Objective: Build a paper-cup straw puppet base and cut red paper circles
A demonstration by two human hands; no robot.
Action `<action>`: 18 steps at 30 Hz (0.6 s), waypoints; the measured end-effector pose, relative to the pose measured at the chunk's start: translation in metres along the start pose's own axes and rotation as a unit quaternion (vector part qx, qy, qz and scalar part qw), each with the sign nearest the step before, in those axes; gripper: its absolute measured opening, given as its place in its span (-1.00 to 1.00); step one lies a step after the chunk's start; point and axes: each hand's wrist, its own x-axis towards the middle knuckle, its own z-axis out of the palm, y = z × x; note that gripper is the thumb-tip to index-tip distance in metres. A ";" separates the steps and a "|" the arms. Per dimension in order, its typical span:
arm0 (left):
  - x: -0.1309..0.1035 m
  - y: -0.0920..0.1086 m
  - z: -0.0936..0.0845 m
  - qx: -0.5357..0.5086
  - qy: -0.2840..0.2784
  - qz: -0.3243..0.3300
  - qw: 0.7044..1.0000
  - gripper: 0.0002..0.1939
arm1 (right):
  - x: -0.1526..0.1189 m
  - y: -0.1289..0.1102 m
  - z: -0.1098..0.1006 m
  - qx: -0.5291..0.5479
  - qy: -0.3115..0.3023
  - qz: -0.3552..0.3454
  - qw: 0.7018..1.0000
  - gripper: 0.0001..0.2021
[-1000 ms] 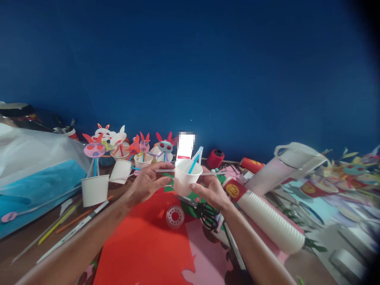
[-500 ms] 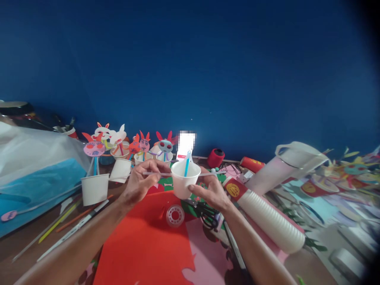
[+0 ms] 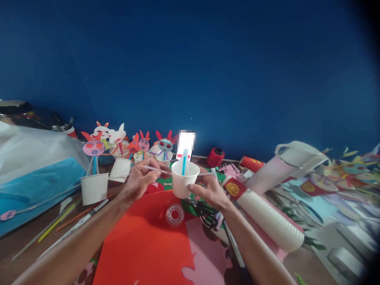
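A white paper cup [image 3: 184,183] is held upright above a red paper sheet [image 3: 142,245]. My right hand [image 3: 210,190] grips its right side, thumb on the front wall; the other fingers are partly hidden behind. Through the cup runs a pale translucent straw [image 3: 152,168], sticking out left and right. The straw's left end is pinched between the thumb and fingers of my left hand [image 3: 144,177]. Inside the cup stand a blue straw [image 3: 184,165] and clear, whitish strips, rising above the rim. A tape roll [image 3: 175,215] lies on the red sheet below the cup.
Several cups with paper animal faces [image 3: 94,148] stand at the back left. A stack of paper cups [image 3: 270,217] lies at the right, near a white pitcher [image 3: 282,168]. Scissors [image 3: 208,215] rest beside pink paper [image 3: 204,249]. A lit phone screen [image 3: 185,143] leans against the blue wall.
The straw's left end has tilted upward in my left hand. Inside the cup, the blue straw has shifted slightly to the left and stands straighter. My right hand keeps its grip.
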 end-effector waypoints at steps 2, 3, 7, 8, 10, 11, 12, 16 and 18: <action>0.000 0.000 -0.001 0.001 -0.003 -0.011 1.000 -0.89 | 0.000 0.002 0.000 0.004 0.001 -0.002 1.000 -0.58; 0.000 0.000 -0.001 -0.002 -0.009 -0.015 1.000 -0.88 | 0.000 0.002 0.000 0.004 0.001 -0.004 1.000 -0.57; 0.000 0.000 0.000 0.000 -0.053 -0.011 0.999 -0.77 | -0.001 0.001 0.000 -0.036 0.026 -0.028 0.999 -0.50; 0.000 -0.002 0.001 0.014 -0.068 -0.007 0.998 -0.69 | -0.001 0.000 0.000 -0.051 0.032 -0.038 0.997 -0.49; -0.002 -0.005 0.003 0.056 -0.096 0.011 0.994 -0.51 | -0.001 -0.004 0.002 -0.076 0.039 -0.063 0.994 -0.49; -0.003 -0.008 0.004 0.075 -0.103 0.031 0.991 -0.44 | -0.002 -0.006 0.003 -0.083 0.037 -0.073 0.993 -0.48; -0.005 -0.010 0.006 0.090 -0.104 0.052 0.989 -0.40 | -0.002 -0.008 0.004 -0.087 0.034 -0.080 0.992 -0.48; -0.010 -0.013 0.011 0.136 -0.103 0.102 0.980 -0.32 | -0.006 -0.012 0.008 -0.097 0.020 -0.090 0.991 -0.43; -0.011 -0.010 0.012 0.158 -0.097 0.111 0.976 -0.34 | -0.007 -0.014 0.008 -0.102 0.022 -0.099 0.990 -0.42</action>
